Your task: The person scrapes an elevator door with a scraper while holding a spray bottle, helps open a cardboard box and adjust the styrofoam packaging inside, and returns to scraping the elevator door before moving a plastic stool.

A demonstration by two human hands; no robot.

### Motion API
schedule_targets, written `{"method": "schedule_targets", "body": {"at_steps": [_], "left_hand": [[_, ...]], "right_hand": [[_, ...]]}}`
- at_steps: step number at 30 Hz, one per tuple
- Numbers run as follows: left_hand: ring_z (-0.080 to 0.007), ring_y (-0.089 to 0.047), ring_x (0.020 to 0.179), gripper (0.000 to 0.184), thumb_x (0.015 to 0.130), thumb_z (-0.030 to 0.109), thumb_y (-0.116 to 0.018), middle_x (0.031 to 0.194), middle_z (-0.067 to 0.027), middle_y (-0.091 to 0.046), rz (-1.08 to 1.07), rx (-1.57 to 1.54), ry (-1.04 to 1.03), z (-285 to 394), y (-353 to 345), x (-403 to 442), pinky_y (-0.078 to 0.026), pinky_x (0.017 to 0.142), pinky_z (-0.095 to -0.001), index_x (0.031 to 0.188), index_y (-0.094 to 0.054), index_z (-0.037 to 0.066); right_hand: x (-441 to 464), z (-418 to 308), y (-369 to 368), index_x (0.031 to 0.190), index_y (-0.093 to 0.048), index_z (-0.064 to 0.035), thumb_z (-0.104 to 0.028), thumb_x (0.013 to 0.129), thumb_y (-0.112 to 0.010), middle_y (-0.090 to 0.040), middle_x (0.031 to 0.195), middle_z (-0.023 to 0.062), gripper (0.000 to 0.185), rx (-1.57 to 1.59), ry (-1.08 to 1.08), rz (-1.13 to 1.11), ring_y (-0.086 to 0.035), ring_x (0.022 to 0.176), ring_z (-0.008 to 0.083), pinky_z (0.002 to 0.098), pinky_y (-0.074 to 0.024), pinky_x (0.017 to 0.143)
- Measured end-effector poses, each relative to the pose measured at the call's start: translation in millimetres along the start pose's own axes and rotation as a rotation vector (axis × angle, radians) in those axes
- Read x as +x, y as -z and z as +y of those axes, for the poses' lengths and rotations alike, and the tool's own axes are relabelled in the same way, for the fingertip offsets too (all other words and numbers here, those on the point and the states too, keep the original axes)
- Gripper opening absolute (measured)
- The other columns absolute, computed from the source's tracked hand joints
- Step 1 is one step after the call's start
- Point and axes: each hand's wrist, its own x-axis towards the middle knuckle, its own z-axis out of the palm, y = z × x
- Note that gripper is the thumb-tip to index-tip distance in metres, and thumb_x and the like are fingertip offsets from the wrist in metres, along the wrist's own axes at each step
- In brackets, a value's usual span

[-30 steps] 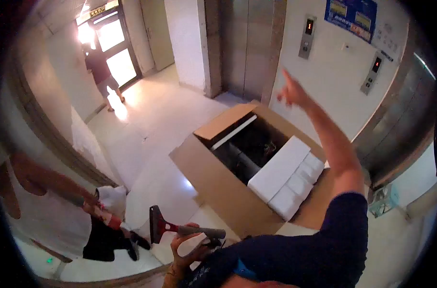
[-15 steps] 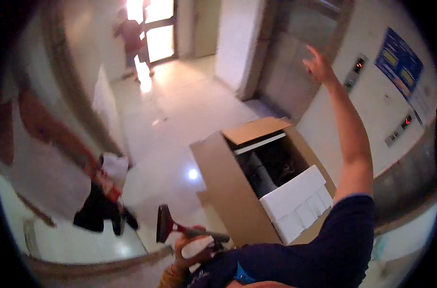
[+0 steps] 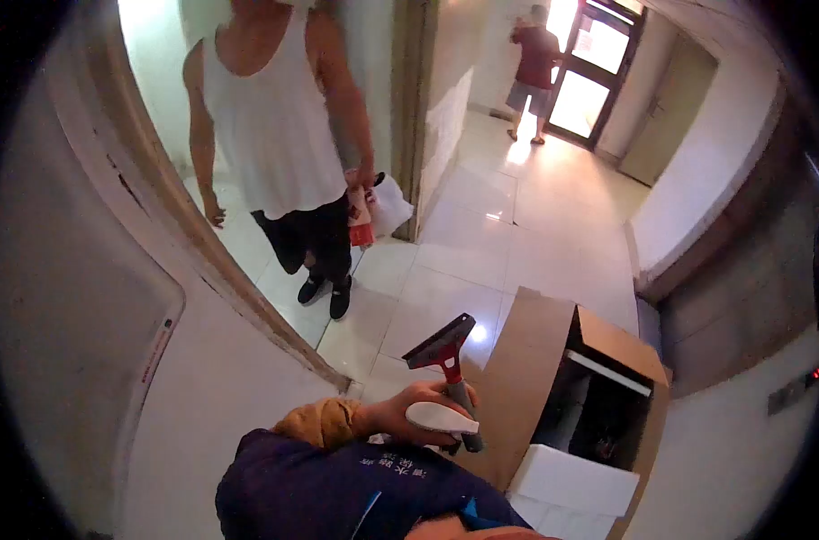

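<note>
My left hand [image 3: 411, 407] is closed around the grey handle of a scraper [image 3: 452, 360], which has a red neck and a wide dark blade pointing up. A white rounded object [image 3: 442, 418], its kind unclear, is held against the handle in the same hand. Beside this hand, on the right, stands an open cardboard box [image 3: 508, 387] with dark contents and a white foam piece [image 3: 576, 486] at its near end. My right hand is out of view.
A person in a white tank top [image 3: 279, 126] stands in the left doorway, carrying a red-and-white package [image 3: 361, 216] and a white bag [image 3: 391, 205]. Another person [image 3: 533, 67] stands by the bright glass door [image 3: 594, 76]. Elevator doors [image 3: 742, 261] are on the right.
My view has swung left, bringing the person in the doorway into fuller view. My raised right hand, which pointed near the elevator, has left the picture. My left hand keeps holding the scraper.
</note>
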Motion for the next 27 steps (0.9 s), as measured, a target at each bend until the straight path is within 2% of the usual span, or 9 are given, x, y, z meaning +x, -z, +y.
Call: {"method": "schedule_targets", "body": {"at_steps": [5, 10, 12, 14, 16, 21, 23, 26, 27], "left_hand": [[-0.0303, -0.058, 0.113, 0.044, 0.07, 0.012, -0.082, 0.124, -0.017, -0.059, 0.283, 0.213, 0.088, 22, -108, -22, -0.047, 0.097, -0.0418, 0.111, -0.068, 0.001], [-0.033, -0.061, 0.108, 0.045, 0.066, 0.013, -0.083, 0.119, -0.0189, -0.062, 0.418, 0.393, 0.193, 77, -310, 69, -0.047, 0.095, -0.0423, 0.107, -0.069, 0.0], [-0.0331, -0.061, 0.108, 0.045, 0.065, 0.014, -0.083, 0.118, -0.0192, -0.062, 0.251, 0.392, 0.188, 80, -391, 144, -0.047, 0.094, -0.0425, 0.106, -0.07, 0.0], [-0.0332, -0.061, 0.108, 0.045, 0.065, 0.014, -0.083, 0.118, -0.0196, -0.063, 0.053, 0.364, 0.144, 78, -470, 213, -0.047, 0.094, -0.0426, 0.106, -0.07, 0.0], [-0.0333, -0.061, 0.107, 0.044, 0.065, 0.014, -0.083, 0.118, -0.02, -0.063, -0.134, 0.328, 0.096, 73, -533, 251, -0.047, 0.094, -0.0428, 0.105, -0.07, 0.0], [-0.0336, -0.061, 0.106, 0.044, 0.064, 0.014, -0.084, 0.116, -0.0209, -0.063, -0.299, 0.255, 0.036, 72, -577, 232, -0.047, 0.094, -0.0431, 0.103, -0.07, 0.0], [-0.0337, -0.061, 0.106, 0.044, 0.063, 0.014, -0.084, 0.116, -0.0212, -0.063, -0.307, 0.235, 0.023, 84, -570, 244, -0.047, 0.093, -0.0433, 0.102, -0.07, 0.0], [-0.0338, -0.061, 0.105, 0.043, 0.062, 0.015, -0.084, 0.115, -0.0218, -0.063, -0.319, 0.193, -0.03, 96, -552, 259, -0.047, 0.093, -0.0435, 0.101, -0.071, 0.0], [-0.0339, -0.061, 0.105, 0.043, 0.062, 0.015, -0.084, 0.115, -0.022, -0.063, -0.324, 0.188, -0.041, 96, -546, 259, -0.047, 0.093, -0.0436, 0.1, -0.071, 0.0]], "right_hand": [[45, -17, 93, 0.15, -0.021, -0.0023, -0.029, 0.085, -0.069, -0.034, 0.149, 0.0187, 0.085, 0.228, 0.426, 0.147, -0.038, 0.135, 0.0322, 0.0414, -0.0332, 0.11], [-131, 26, 546, 0.149, -0.03, -0.0062, -0.025, 0.084, -0.07, -0.034, 0.151, 0.0188, 0.078, 0.28, 0.845, 1.467, -0.032, 0.14, 0.035, 0.0461, -0.0285, 0.113], [-243, 198, 719, 0.147, -0.033, -0.0128, -0.033, 0.082, -0.071, -0.033, 0.149, 0.0255, 0.078, 0.012, 0.481, 2.109, -0.036, 0.135, 0.0405, 0.053, -0.0333, 0.107], [-424, 390, 778, 0.146, -0.036, -0.0144, -0.044, 0.078, -0.071, -0.023, 0.152, 0.0268, 0.082, 0.144, -0.245, 2.043, -0.031, 0.137, 0.0425, 0.0555, -0.0353, 0.104], [-561, 570, 714, 0.146, -0.038, -0.0146, -0.048, 0.077, -0.069, -0.019, 0.156, 0.0246, 0.083, 0.112, -0.954, 1.876, -0.027, 0.14, 0.0425, 0.0553, -0.0346, 0.106], [-686, 638, 569, 0.141, -0.044, -0.0122, -0.044, 0.073, -0.072, -0.023, 0.157, 0.0185, 0.08, 0.44, -1.261, 1.817, -0.026, 0.141, 0.0417, 0.0565, -0.032, 0.108], [-688, 631, 595, 0.14, -0.045, -0.0117, -0.041, 0.074, -0.073, -0.028, 0.155, 0.0185, 0.078, 0.425, -1.218, 1.85, -0.028, 0.141, 0.0403, 0.0524, -0.0343, 0.109], [-555, 633, 620, 0.139, -0.046, -0.013, -0.02, 0.078, -0.074, -0.04, 0.147, 0.0182, 0.068, -0.285, -0.241, 2.037, -0.039, 0.135, 0.0332, 0.0437, -0.0351, 0.11], [-502, 570, 587, 0.141, -0.044, -0.0113, -0.018, 0.078, -0.074, -0.04, 0.148, 0.0169, 0.07, -0.022, 0.031, 1.892, -0.039, 0.135, 0.034, 0.0435, -0.0318, 0.113]]}}
